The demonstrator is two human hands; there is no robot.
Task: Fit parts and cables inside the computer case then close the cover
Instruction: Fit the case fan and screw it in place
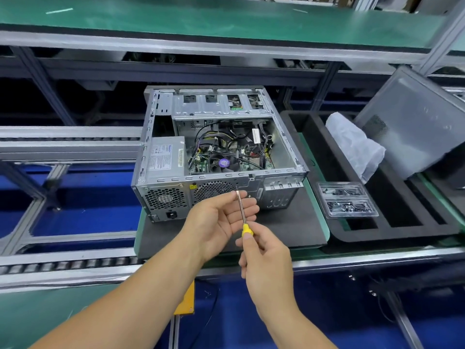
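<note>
An open grey sheet-metal computer case (216, 152) is lying on a dark foam mat (276, 230). The right hand (266, 255) is gripping a yellow-handled screwdriver (242, 217); the left hand (221, 217), fingers relaxed, is steadying its shaft. The case is probably heavy and rigid, best held by its frame edges.

no text is legible; the label on the power supply (164, 157) is too small to read

Sat on a dark mat (276, 233) over the green-edged conveyor bench (377, 253): open computer case (219, 157); alongside, black foam tray (392, 222).
</note>
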